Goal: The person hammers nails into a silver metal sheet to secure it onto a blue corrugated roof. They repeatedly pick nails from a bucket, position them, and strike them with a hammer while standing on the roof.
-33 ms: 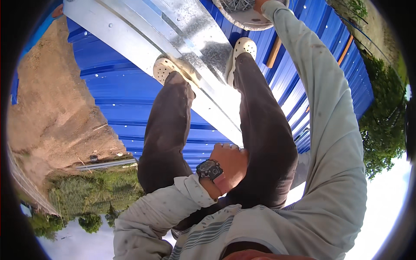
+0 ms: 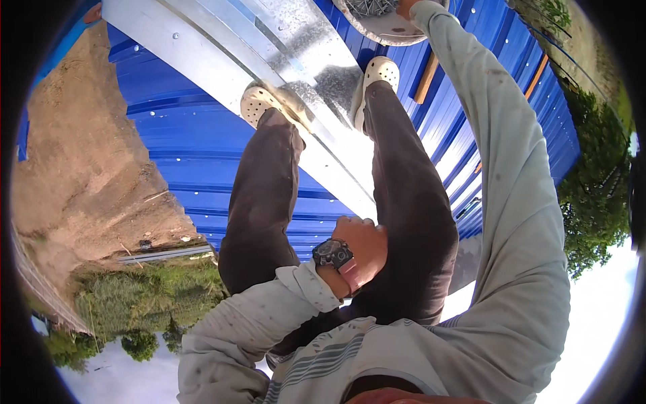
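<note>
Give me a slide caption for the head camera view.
Right hand at a round container, left hand with a dark wristwatch by the right thigh, above blue ribbed sheeting.

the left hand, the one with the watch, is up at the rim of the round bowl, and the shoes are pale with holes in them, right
Not quite: in the head view, it is the right hand at the rim of the round bowl. The left hand, with the watch, is by the right leg.
</note>
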Available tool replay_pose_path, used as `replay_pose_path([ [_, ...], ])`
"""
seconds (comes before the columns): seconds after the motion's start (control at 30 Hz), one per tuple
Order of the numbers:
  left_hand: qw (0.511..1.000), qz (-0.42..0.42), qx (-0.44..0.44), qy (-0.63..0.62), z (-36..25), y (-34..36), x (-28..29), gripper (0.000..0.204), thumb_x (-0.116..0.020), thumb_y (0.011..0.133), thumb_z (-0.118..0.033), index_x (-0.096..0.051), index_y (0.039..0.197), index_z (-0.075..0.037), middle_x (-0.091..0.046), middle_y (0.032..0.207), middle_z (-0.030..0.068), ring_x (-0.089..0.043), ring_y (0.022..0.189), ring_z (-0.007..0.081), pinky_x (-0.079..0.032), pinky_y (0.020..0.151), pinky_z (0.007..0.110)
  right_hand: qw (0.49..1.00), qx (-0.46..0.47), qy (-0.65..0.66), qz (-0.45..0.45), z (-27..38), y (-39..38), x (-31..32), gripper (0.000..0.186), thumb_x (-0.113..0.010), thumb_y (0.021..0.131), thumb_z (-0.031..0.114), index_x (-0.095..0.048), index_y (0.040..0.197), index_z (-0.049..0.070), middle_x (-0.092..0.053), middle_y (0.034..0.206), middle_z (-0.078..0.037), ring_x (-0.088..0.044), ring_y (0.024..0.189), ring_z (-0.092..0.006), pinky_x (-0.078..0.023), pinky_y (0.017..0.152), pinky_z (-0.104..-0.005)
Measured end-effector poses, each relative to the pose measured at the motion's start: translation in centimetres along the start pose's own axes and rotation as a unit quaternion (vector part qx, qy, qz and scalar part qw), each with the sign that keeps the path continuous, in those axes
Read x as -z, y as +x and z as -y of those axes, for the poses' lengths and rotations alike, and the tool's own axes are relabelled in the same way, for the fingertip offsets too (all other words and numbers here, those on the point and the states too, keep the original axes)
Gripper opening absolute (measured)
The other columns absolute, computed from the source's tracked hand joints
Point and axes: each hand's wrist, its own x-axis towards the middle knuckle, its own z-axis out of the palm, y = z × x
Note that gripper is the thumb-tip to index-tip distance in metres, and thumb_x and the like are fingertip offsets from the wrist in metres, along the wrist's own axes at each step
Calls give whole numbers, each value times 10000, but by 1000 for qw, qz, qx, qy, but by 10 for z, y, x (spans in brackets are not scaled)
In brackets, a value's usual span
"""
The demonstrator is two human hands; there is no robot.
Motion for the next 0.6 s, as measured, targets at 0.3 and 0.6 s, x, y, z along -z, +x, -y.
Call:
replay_pose_path([
  [0.3, 979, 195, 29, 52, 28, 24, -41, 203, -520, 741, -112, -684, 832, -35, -661, 892, 186, -650, 836, 311, -498, 719, 410, 974, -57, 192, -105, 52, -150, 129, 347, -598, 674, 247, -626, 967, 64, -636, 933, -213, -605, 905, -355, -470, 811, -408],
  [0.6, 978, 185, -10, 94, 41, 68, -45, 211, -520, 705, -100, -689, 787, -3, -649, 870, 208, -648, 806, 332, -502, 711, 398, 981, -15, 179, -72, -3, -274, 211, 175, -617, 759, 156, -551, 894, 66, -568, 695, -55, -554, 637, -164, -467, 607, -308],
])
